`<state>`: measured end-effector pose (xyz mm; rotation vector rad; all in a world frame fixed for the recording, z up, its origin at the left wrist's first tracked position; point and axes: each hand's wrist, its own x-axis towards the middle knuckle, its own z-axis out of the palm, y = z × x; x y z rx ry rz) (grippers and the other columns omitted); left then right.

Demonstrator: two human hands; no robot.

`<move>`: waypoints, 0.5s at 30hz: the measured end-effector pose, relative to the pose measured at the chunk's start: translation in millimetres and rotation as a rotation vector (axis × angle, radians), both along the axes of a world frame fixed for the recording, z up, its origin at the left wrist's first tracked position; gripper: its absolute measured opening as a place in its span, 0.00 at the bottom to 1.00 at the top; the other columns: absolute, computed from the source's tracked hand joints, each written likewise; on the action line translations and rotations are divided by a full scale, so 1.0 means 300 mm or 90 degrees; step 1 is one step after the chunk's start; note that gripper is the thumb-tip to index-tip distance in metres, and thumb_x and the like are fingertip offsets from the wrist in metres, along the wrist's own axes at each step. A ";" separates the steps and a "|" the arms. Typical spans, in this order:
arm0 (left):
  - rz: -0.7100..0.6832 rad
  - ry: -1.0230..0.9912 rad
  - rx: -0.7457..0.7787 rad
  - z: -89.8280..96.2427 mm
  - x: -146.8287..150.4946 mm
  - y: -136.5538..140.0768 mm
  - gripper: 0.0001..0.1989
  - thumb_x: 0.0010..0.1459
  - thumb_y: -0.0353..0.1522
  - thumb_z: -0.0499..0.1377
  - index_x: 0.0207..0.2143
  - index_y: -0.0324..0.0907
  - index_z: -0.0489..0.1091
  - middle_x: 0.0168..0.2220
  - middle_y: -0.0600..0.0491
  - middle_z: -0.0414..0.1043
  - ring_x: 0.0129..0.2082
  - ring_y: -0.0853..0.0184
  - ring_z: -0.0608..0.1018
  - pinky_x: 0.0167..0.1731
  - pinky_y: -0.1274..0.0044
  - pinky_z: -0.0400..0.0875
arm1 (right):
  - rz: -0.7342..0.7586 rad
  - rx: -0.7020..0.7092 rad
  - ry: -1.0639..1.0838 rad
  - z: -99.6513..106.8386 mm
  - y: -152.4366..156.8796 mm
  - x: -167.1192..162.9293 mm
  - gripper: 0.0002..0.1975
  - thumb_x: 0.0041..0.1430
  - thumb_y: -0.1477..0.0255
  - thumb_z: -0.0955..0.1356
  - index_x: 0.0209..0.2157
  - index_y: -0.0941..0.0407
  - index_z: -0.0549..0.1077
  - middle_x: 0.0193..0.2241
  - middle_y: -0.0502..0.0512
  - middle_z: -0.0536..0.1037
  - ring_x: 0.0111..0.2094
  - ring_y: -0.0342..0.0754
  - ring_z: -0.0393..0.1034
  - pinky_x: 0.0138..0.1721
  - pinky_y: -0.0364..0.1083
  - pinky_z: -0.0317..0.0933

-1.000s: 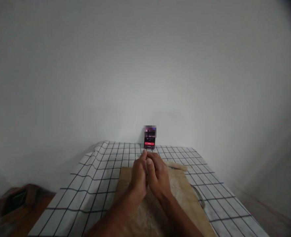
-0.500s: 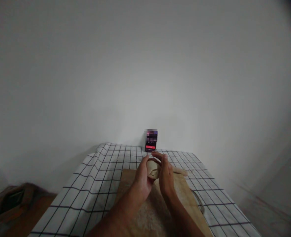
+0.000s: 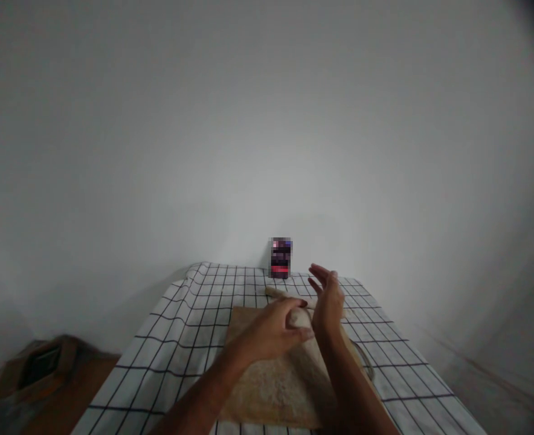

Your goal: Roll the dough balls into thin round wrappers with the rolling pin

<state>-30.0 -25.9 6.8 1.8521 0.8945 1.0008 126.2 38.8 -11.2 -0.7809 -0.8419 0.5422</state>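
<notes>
A pale ball of dough (image 3: 299, 318) sits in the grip of my left hand (image 3: 278, 326), whose fingers and thumb curl round it from the left. Just right of the dough, my right hand (image 3: 329, 302) is raised with its fingers apart and the palm turned toward the dough. Whether its heel touches the dough I cannot tell. Beneath both hands lies a floured wooden board (image 3: 276, 386). Behind them a light wooden rolling pin (image 3: 273, 292) lies across the far end of the board, partly hidden by my hands.
A white tablecloth (image 3: 176, 338) with dark grid lines covers the table. A phone (image 3: 280, 258) leans against the wall at the back. The rim of a round metal item (image 3: 364, 360) shows at the board's right edge. An open cardboard box (image 3: 45, 365) stands low at the left.
My hands, earlier cupped together around the dough, have parted. The left has turned over to grasp the dough, moving right, while the right has lifted and opened to the right.
</notes>
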 end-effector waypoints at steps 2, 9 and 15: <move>0.029 0.068 0.040 -0.056 -0.001 -0.004 0.27 0.59 0.33 0.70 0.62 0.45 0.81 0.63 0.40 0.82 0.61 0.46 0.83 0.61 0.61 0.75 | -0.027 0.039 0.002 0.042 -0.021 0.006 0.25 0.71 0.46 0.67 0.45 0.54 0.81 0.50 0.61 0.84 0.54 0.58 0.80 0.57 0.59 0.73; 0.020 0.167 0.046 -0.097 -0.044 -0.011 0.40 0.56 0.32 0.72 0.71 0.47 0.74 0.73 0.40 0.73 0.71 0.42 0.76 0.71 0.56 0.67 | -0.023 0.047 -0.097 0.142 -0.043 0.129 0.24 0.67 0.47 0.70 0.41 0.54 0.82 0.45 0.59 0.85 0.47 0.56 0.82 0.50 0.56 0.73; 0.031 0.195 0.099 -0.048 0.008 0.009 0.33 0.59 0.42 0.72 0.66 0.44 0.79 0.73 0.38 0.72 0.79 0.41 0.65 0.78 0.52 0.56 | -0.028 -0.084 -0.449 0.007 0.121 0.300 0.31 0.67 0.42 0.66 0.41 0.56 0.84 0.45 0.67 0.86 0.50 0.61 0.81 0.50 0.58 0.75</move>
